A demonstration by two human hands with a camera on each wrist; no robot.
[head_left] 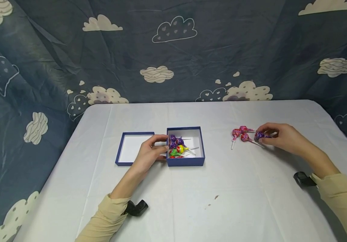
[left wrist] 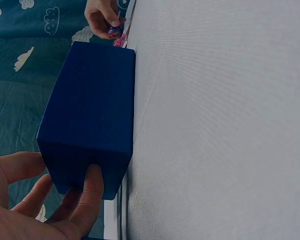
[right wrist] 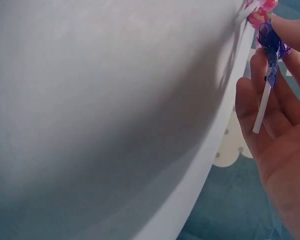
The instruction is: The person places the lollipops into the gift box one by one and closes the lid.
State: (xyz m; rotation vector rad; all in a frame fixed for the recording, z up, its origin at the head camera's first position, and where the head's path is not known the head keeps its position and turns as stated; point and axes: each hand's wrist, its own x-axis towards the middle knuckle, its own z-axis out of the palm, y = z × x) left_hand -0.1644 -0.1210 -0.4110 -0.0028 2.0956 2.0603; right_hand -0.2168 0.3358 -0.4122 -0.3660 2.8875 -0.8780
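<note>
Nearest, beige sleeves [head_left: 110, 216] are folded back at the wrists. On the white table [head_left: 209, 188], the blue box [head_left: 185, 162] is apparently steadied by the left hand [head_left: 150, 153], its fingers spread against the left wall. To the left, the lid [head_left: 130, 147] is laid hollow side up. Inside the box, wrapped lollipops [head_left: 180, 149] are bunched left, sticks pointing right, perhaps for neatness. Farther right, a purple lollipop [head_left: 259, 135] is pinched by its head between thumb and finger of the right hand [head_left: 283, 137], probably because the stick is thinner. Just left, three pink lollipops [head_left: 235, 133] are clustered. Beyond, cloud-patterned cloth [head_left: 173, 53] is hung.
</note>
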